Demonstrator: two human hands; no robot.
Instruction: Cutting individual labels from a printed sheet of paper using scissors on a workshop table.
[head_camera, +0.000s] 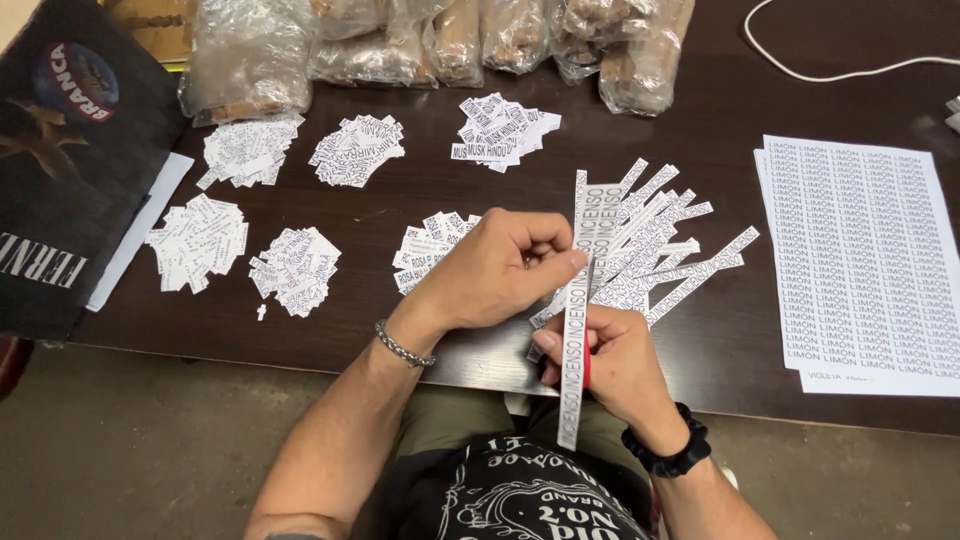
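Observation:
My left hand (495, 265) pinches a long white paper strip (575, 380) printed with repeated black words, holding it upright near its upper half. My right hand (610, 360) sits just below, closed around red-handled scissors (586, 370) that are mostly hidden behind the strip and fingers. The strip runs from above the pile of strips down past the table edge over my lap. A loose heap of similar long printed strips (660, 245) lies on the dark table right behind my hands.
Several small piles of cut labels (297, 268) dot the dark wooden table (720, 340). Printed label sheets (865, 255) are stacked at right. Clear plastic bags (450, 40) line the far edge, a white cord (800, 72) curls top right, a dark bag (70, 150) lies left.

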